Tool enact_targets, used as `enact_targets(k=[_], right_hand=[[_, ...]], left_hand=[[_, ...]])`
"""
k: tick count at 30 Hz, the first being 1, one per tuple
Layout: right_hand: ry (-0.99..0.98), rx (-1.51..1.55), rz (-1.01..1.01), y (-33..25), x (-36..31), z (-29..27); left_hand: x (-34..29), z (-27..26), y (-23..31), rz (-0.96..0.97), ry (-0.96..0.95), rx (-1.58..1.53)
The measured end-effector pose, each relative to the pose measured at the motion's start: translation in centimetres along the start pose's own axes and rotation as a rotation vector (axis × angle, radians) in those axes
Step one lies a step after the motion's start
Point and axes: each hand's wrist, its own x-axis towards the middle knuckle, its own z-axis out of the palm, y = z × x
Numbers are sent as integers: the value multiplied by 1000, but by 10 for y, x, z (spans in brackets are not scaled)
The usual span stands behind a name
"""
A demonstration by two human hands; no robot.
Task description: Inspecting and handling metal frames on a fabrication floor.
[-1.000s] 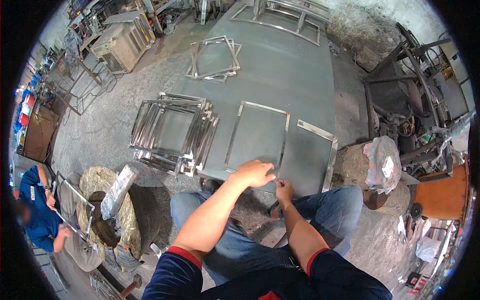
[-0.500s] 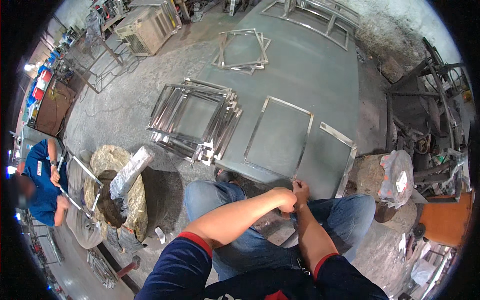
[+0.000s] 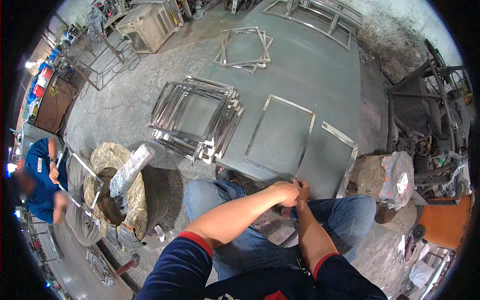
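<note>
Just beyond the curled fingers [image 3: 303, 186] lies a metal frame [image 3: 306, 143]; I cannot tell their hold.

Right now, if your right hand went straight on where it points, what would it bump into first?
The right hand would most likely meet the near right corner of the flat metal frame first. They look very close, perhaps touching; depth is hard to judge.

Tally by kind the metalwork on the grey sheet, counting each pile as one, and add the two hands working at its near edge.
Piles of frames, near pile and far pile: 2
Lone rectangular frame: 1
L-shaped piece, as far as it shows: 1
Tubular structure: 1
Hands, left hand and right hand: 2
Total: 7
</note>
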Motion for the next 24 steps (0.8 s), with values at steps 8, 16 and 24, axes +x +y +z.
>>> enact_targets(k=[8,16,24], right_hand=[[-27,102,59,-6,-1,-1],[-117,121,93,1,1,-1],[-54,21,81,-1,3,-2]], left_hand=[[-2,-2,1,18,63,18],[-2,-2,-1,-21,53,33],[1,1,-3,22,79,3]])
